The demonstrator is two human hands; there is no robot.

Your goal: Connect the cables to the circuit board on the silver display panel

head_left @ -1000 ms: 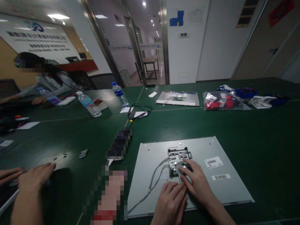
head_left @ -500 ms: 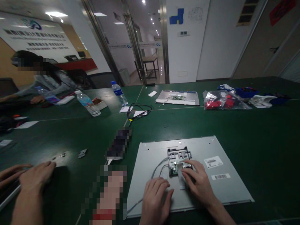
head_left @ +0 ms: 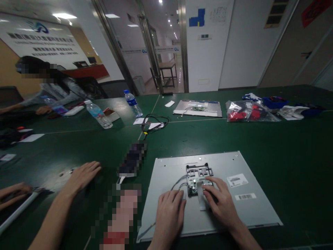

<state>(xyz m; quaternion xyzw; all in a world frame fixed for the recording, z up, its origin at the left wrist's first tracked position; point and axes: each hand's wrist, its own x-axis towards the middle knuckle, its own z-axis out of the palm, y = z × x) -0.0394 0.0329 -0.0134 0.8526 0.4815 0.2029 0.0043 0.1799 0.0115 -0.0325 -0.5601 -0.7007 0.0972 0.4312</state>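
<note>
A flat grey display panel (head_left: 179,218) lies on the green table in front of me, back side up. At its centre is a black frame (head_left: 200,170) with a small circuit board (head_left: 193,186), and thin cables (head_left: 179,180) run out to the left. My left hand (head_left: 170,210) rests on the panel left of the board, its fingers stretched out over the cables. My right hand (head_left: 221,199) is at the board's right side, fingers bent and closed at a silvery strip (head_left: 201,199) that hangs over the board's lower edge. The fingertips partly hide their contact with it.
To the left, another person's hands (head_left: 83,175) work by a pale bar (head_left: 19,211). A blurred dark device (head_left: 132,159) and black cable (head_left: 158,121) lie mid-table. Bottles (head_left: 99,114), a second panel (head_left: 182,110) and a plastic bag (head_left: 249,113) are farther back.
My left hand has shifted slightly up and its fingers have drawn flatter together on the panel. My right hand stays at the strip. The neighbour's hand has reached rightward across the table.
</note>
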